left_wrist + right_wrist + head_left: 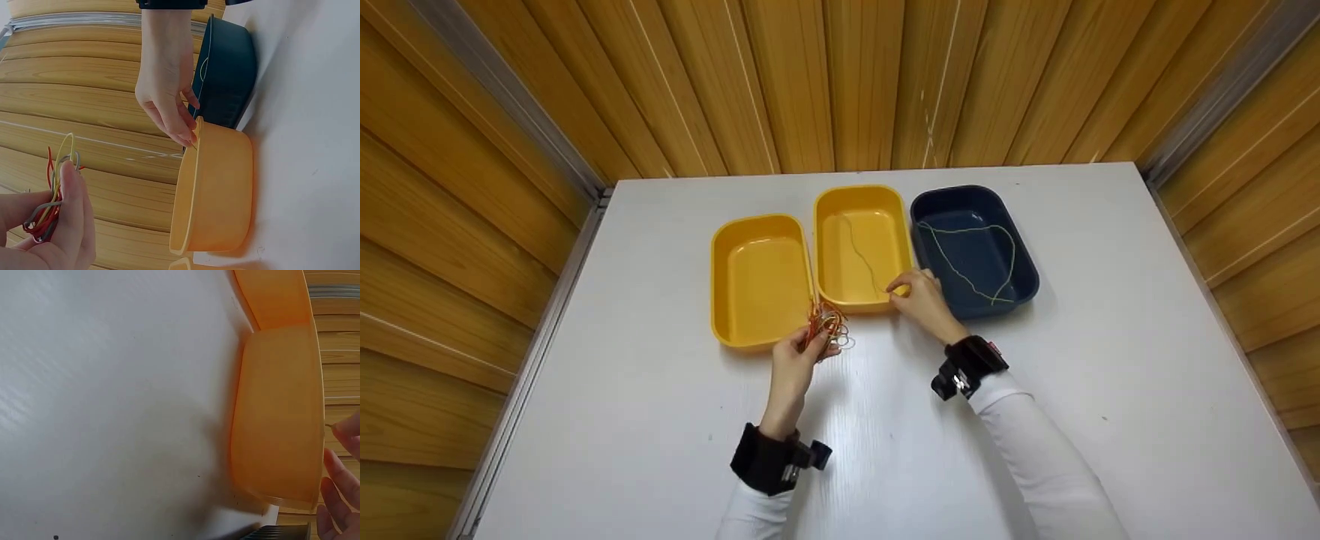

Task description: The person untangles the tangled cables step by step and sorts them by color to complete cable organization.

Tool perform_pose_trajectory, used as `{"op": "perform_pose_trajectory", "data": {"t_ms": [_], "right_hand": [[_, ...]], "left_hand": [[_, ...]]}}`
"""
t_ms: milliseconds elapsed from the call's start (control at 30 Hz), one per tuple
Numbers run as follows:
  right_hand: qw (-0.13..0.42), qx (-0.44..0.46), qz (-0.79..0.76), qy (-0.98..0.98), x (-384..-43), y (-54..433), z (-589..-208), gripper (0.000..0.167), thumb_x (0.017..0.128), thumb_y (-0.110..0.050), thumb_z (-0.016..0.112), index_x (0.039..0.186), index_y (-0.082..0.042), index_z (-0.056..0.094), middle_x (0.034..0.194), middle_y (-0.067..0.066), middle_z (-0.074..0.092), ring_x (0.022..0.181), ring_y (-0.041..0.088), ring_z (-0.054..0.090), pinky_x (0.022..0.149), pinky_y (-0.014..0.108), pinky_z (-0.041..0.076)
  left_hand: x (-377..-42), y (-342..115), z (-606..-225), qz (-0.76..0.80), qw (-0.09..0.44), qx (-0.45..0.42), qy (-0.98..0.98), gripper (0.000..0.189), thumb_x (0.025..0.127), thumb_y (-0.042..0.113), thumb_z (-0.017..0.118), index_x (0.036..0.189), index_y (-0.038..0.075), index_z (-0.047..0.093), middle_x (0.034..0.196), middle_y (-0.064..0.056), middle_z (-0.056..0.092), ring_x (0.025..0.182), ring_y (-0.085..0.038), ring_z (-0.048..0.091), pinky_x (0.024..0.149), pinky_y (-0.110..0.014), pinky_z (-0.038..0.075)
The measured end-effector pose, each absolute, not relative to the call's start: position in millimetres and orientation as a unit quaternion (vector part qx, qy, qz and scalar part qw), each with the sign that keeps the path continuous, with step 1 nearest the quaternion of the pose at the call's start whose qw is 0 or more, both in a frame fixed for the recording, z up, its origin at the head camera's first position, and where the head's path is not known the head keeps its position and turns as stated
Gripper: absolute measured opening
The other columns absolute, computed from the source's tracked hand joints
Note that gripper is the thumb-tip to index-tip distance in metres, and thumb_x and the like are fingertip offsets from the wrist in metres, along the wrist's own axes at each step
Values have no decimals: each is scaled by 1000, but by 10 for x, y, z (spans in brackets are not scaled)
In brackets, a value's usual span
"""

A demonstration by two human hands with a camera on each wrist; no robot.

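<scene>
My left hand [799, 360] grips a tangled bundle of wires [826, 321], red, yellow and grey, just off the near right corner of the left yellow bin [757, 341]. In the left wrist view the wire bundle [48, 216] sticks out between thumb and fingers. My right hand [921, 300] is at the near right corner of the middle yellow bin [859, 306], pinching the end of a thin wire [864, 259] that lies in that bin. From the right wrist, the pinched wire tip [329, 425] shows at the bin's rim.
To the right stands a dark blue bin [1020, 296] with a long yellow-green wire [1011, 255] looped inside. All three bins stand side by side on a white table [660, 420]. Wood-patterned panels [862, 90] rise behind and at both sides.
</scene>
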State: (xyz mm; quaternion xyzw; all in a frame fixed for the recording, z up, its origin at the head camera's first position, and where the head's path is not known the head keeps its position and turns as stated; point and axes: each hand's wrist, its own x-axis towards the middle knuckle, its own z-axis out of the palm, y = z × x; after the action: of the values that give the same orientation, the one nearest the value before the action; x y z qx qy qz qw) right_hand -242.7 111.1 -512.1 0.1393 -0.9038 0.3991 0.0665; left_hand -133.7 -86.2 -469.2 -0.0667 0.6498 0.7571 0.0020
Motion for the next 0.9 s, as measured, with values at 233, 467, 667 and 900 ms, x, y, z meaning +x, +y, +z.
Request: {"op": "perform_pose_trajectory", "data": {"t_ms": [233,467,667,900], "right_hand": [[99,146,421,-890,-2355,1114,-5071,6,72,-4,65,76,0,68,84,13,64,84,28,49,78,39,36],[130,183,499,-837,-2047,1110,-4844,4,77,-3,66,78,0,68,81,8,64,79,22,53,65,30,45],[114,183,531,-819,-1759,1153,-4717,4,75,-8,70,78,-6,70,81,1,65,79,17,54,67,25,44],[47,174,538,-824,-1462,1064,-4543,8,74,-8,70,80,-3,69,81,8,64,83,24,54,71,27,43]], "left_hand": [[-1348,-811,-4700,760,-1,-58,648,25,85,-4,51,105,-21,51,93,-24,60,64,-13,62,70,-29,55],[-1351,-784,-4691,756,10,-50,653,29,86,-3,52,109,-20,49,93,-26,60,64,-14,62,69,-28,55],[-1355,-758,-4682,756,19,-44,653,27,85,-3,52,106,-20,50,89,-23,61,62,-11,62,68,-27,55],[-1363,-689,-4689,767,21,-41,640,28,85,-4,52,107,-21,50,92,-25,60,64,-11,62,69,-28,55]]}}
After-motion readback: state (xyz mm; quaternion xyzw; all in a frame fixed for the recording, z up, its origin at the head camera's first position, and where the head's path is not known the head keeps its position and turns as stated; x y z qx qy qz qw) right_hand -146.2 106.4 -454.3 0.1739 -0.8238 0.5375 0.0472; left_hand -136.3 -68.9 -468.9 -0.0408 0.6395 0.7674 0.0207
